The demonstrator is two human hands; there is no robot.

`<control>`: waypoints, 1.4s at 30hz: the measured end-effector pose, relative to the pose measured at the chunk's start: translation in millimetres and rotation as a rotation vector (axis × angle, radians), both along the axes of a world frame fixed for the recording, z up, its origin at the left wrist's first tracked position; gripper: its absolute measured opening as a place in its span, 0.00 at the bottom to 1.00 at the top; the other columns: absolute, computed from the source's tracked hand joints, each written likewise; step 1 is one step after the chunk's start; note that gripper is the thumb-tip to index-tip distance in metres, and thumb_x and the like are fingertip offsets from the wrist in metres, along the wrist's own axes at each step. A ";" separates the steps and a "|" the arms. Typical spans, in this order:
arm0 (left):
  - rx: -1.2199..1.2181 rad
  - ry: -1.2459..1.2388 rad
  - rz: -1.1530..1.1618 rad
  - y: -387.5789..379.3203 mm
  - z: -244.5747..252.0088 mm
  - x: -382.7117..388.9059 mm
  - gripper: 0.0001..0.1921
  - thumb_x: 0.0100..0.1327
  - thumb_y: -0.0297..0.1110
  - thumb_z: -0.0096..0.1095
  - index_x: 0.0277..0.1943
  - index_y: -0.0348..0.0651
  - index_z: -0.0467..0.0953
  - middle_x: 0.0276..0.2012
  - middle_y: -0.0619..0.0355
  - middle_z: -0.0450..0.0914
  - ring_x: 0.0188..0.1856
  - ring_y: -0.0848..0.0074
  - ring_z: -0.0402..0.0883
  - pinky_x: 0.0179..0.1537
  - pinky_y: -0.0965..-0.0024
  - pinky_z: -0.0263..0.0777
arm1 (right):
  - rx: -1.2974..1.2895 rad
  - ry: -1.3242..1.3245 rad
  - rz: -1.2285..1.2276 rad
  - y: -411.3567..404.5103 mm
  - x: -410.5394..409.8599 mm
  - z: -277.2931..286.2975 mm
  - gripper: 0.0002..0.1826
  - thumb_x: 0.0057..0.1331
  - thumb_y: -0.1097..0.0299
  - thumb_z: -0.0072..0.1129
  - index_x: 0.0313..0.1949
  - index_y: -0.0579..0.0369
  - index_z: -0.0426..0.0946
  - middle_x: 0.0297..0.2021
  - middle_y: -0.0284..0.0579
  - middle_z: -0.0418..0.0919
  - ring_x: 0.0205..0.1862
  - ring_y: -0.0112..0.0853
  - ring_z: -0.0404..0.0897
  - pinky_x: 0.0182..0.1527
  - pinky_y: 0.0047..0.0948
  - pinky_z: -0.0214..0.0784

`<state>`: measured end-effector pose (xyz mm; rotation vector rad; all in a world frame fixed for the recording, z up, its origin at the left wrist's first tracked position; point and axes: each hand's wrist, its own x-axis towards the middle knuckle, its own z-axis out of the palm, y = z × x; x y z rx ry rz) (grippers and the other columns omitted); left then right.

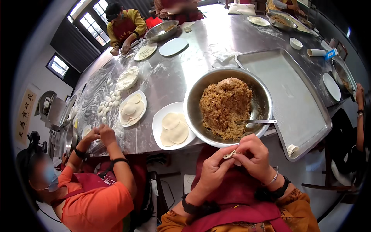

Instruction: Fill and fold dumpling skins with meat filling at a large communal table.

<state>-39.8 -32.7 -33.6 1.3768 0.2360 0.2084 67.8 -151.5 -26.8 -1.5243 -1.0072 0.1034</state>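
Note:
Both my hands meet in front of the table edge, just below a large steel bowl [188, 121] of brown minced filling [226, 107]. Between their fingertips is a folded dumpling wrapper [229, 154]; my left hand [214, 168] pinches its left side and my right hand [255, 159] its right side. Whether filling is inside cannot be told. A metal spoon or spatula [261, 121] stands in the filling, its handle over the bowl's right rim. On a white plate [158, 127] left of the bowl lie several round dough wrappers [176, 133]. One pleated dumpling [292, 149] sits in the near corner of a metal tray [326, 127].
At left a co-worker in an orange shirt [95, 208] works with both hands near dough pieces [108, 103], a plate of wrappers [127, 124] and a dish of flour [127, 78]. Other people stand across the steel table. An empty white plate [173, 47] lies towards the far side.

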 end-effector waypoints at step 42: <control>-0.008 -0.123 0.114 -14.6 -9.0 -1.3 0.23 0.65 0.18 0.49 0.64 0.35 0.61 0.53 0.53 0.73 0.50 0.77 0.74 0.51 0.75 0.68 | 0.064 -0.098 -0.030 0.3 1.0 7.4 0.14 0.48 0.79 0.68 0.36 0.57 0.77 0.36 0.44 0.71 0.27 0.28 0.74 0.27 0.22 0.68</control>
